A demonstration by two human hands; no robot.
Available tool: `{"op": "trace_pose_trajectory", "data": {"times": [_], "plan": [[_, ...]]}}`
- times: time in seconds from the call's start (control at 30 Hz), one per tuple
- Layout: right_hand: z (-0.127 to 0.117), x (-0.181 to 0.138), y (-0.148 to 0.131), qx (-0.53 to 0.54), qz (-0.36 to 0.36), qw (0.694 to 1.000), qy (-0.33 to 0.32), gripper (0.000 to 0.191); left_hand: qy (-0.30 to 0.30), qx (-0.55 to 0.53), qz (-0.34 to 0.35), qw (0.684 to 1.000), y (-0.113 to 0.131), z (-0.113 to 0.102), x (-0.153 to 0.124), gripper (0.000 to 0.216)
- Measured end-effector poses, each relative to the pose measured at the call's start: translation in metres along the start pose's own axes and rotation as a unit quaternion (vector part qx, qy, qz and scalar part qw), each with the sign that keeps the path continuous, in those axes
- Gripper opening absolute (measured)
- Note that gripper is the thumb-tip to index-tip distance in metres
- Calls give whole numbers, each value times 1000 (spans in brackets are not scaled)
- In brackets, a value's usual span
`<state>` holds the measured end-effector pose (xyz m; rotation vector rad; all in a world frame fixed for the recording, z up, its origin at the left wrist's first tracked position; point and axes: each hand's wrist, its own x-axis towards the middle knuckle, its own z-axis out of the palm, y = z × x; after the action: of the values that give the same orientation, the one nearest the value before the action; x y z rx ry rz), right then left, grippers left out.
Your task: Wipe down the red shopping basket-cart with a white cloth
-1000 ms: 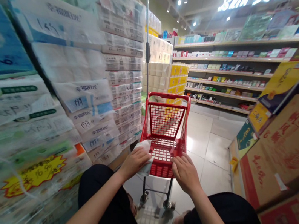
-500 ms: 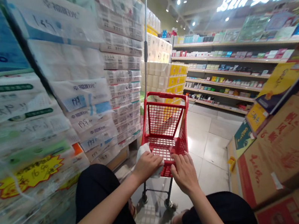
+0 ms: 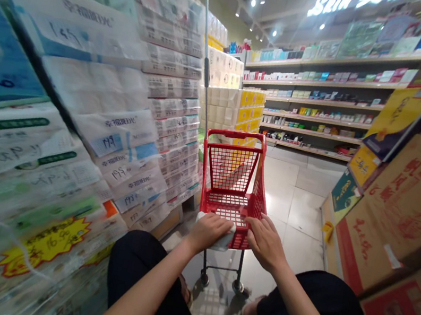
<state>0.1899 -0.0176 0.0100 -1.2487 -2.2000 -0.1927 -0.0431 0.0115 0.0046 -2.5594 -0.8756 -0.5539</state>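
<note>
A small red shopping cart (image 3: 232, 172) stands in the aisle in front of me, its basket holding nothing visible. My left hand (image 3: 208, 231) presses a white cloth (image 3: 225, 242) against the near rim of the cart. My right hand (image 3: 266, 240) rests on the same rim just to the right, fingers spread flat over the red plastic. My knees in dark trousers show at the bottom of the view.
Stacked packs of tissue paper (image 3: 113, 109) wall the left side, close to the cart. Cardboard boxes (image 3: 400, 205) line the right. Tiled floor (image 3: 299, 204) runs ahead to shelves of small goods (image 3: 325, 96). A thin metal pole (image 3: 205, 54) rises behind the cart.
My left hand with the cloth has slid right along the cart's near rim, toward my right hand. The cart has shifted a little away and to the right.
</note>
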Motion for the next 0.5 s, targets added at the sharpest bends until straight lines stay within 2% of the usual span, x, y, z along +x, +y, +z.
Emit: {"op": "trace_pose_trajectory", "data": {"times": [0.1,0.2,0.33,0.5], "plan": [[-1,-2,8,6,-7,1000,-10,30,9,-10,24,1000,-22,-5,-16,26],[-4,-1,13,7,-5,1000,-24,29,27,-23,9,999,-31,-3,-24,25],[-8,5,11,-23,22,999,-23,28,60,-14,-48,997,-20,7,-22,22],[-2,17,-17,-44,50,998,-10,33,52,-1,-79,996,0,16,-4,22]]}}
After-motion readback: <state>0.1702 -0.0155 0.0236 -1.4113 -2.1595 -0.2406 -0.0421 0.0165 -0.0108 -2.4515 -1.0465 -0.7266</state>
